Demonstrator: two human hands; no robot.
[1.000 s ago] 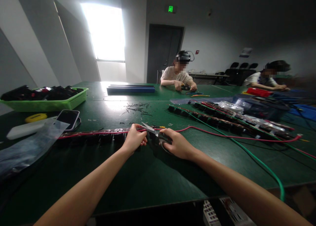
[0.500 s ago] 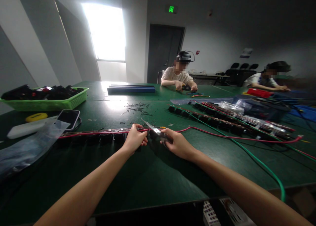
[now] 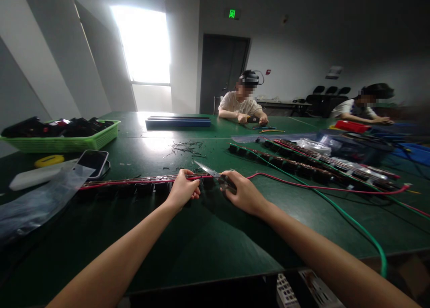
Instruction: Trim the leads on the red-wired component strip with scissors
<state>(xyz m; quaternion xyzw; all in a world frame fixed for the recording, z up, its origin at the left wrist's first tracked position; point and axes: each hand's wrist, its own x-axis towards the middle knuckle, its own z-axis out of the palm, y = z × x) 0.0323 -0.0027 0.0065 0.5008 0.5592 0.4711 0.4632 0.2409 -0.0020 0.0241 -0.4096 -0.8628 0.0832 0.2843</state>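
Observation:
My right hand is wrapped round the handles of a pair of scissors, whose blades point up and to the left. They sit just above a long row of black parts with a red wire running along it. At the right end of this row, my left hand has its fingers curled in a pinch against the row and wire. What lies between those fingertips is too small to make out. Beyond the row, thin black cut scraps are scattered on the green table.
A green basket of black parts, a phone and a plastic bag are on the left. More wired rows and a green wire lie right. Two people sit across the table; the nearer one handles a tool.
My right hand and the scissors have shifted slightly, bringing the blades a little farther right and flatter. My left hand stays almost where it was, still pinching at the row.

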